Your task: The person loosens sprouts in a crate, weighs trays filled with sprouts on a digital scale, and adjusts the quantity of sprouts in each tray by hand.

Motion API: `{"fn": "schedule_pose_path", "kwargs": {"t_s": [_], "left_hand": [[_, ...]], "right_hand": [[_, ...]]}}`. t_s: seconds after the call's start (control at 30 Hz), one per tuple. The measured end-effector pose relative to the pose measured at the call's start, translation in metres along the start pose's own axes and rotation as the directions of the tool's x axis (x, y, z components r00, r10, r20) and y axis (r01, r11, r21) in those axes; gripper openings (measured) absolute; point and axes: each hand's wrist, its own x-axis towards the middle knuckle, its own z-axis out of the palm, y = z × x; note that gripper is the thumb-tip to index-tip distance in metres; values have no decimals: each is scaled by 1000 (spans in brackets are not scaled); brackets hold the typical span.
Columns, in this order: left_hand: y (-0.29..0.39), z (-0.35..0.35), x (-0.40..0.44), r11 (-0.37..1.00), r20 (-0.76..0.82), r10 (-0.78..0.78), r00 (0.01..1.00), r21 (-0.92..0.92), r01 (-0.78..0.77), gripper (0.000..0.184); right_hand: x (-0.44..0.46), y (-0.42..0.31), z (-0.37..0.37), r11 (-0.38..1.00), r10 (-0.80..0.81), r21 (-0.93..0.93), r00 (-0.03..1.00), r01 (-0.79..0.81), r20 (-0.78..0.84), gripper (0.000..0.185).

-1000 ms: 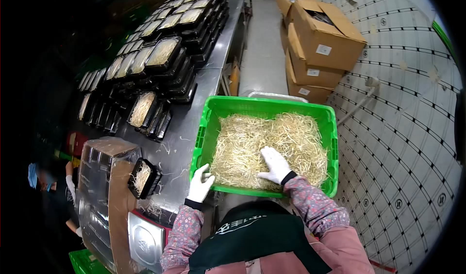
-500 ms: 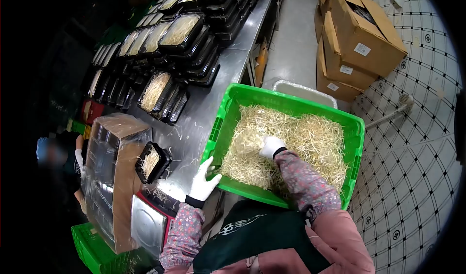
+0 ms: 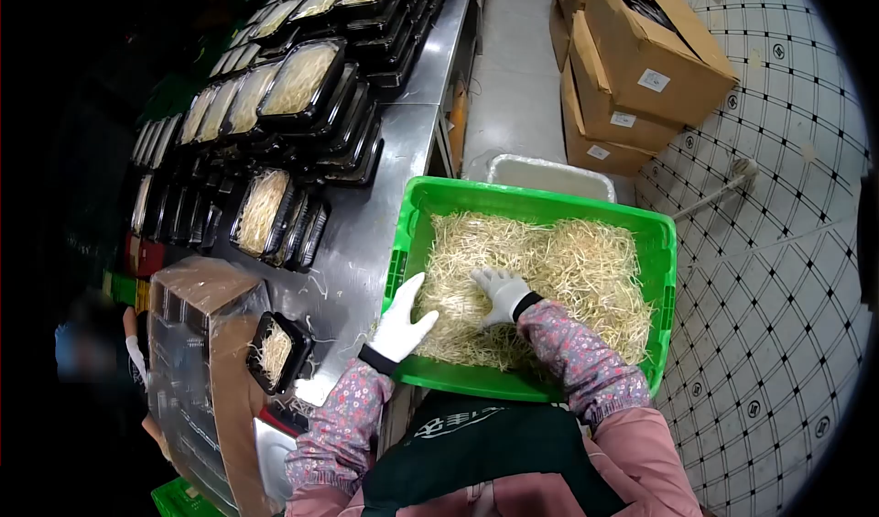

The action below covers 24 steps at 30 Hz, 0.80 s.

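Observation:
In front of me stands a green plastic crate (image 3: 549,204) full of pale bean sprouts (image 3: 595,265). My right hand (image 3: 501,293), in a white glove, rests on the sprouts with its fingers spread and holds nothing I can see. At the crate's left side my left hand (image 3: 403,322), also gloved, is open, thumb apart from the fingers, which reach over the rim. A small black tray (image 3: 298,357) with some sprouts in it sits on the steel table, left of my left hand. Below that tray a scale (image 3: 274,457) is partly hidden by my sleeve.
Stacks of black trays of sprouts (image 3: 300,79) crowd the steel table (image 3: 403,141). A plastic-wrapped carton (image 3: 233,370) stands at left, with another person's arm (image 3: 135,352) behind it. Cardboard boxes (image 3: 641,68) are piled beyond the crate, near a pale tub (image 3: 549,176).
My right hand has gone from closed on a clump of sprouts to spread on top of them. My left hand has shifted further over the crate's edge. The view has moved slightly.

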Motion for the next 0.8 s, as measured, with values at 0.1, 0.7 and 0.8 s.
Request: {"fn": "schedule_pose_path", "kwargs": {"t_s": [0.1, 0.7, 0.8], "left_hand": [[-22, 23, 47, 989, 28, 92, 995, 109, -95, 65], [-46, 80, 3, 705, 464, -314, 828, 698, -124, 130], [-45, 85, 23, 688, 421, -418, 805, 726, -23, 129]], "right_hand": [[20, 30, -14, 984, 66, 171, 997, -57, -48, 108], [-31, -31, 93, 970, -41, -239, 944, -41, -327, 73], [-1, -23, 100, 999, 34, -23, 961, -42, -276, 52]]}}
